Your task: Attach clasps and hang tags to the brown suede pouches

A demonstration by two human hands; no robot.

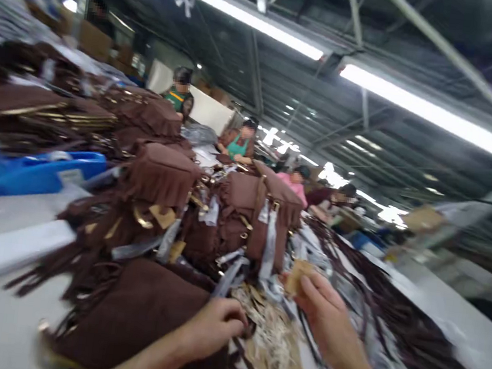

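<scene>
A dark brown fringed bag lies on the table right before me. Over its right side is my left hand, fingers curled together near the fringe; whatever they may hold is hidden. My right hand pinches a small tan card tag between thumb and fingers, raised above the table. Between and below both hands spreads a pile of tan tags with white strings. The frame is somewhat blurred.
Several brown fringed bags with wrapped gold hardware are heaped ahead. A blue tray and a white board lie at left. Dark straps run along the right. Several people work farther back.
</scene>
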